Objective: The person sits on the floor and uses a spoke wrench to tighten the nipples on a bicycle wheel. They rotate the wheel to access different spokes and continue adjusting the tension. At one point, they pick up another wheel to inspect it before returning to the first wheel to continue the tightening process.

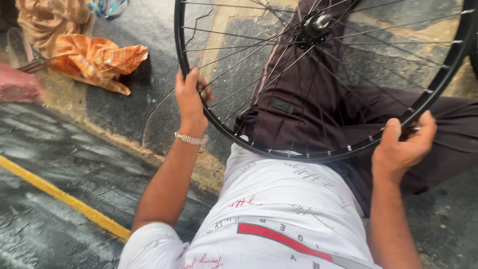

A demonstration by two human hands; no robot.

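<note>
A seated person is holding a bare bicycle wheel rim (279, 144) upright over the lap, both hands gripping it.

The left hand (190, 99), with a metal bracelet (190, 139) at the wrist, is closing its fingers around the rim's left side, arm reaching up. The right hand (401, 147) is pinching the lower right of the rim, thumb on top, possibly on a small tool; that cannot be told. The hub (316, 24) is sitting near the top edge. This looks like spoke checking; next probably calls for turning the rim steadily. An orange cloth (97, 60) is lying on the wet pavement (74, 169), top left.
</note>
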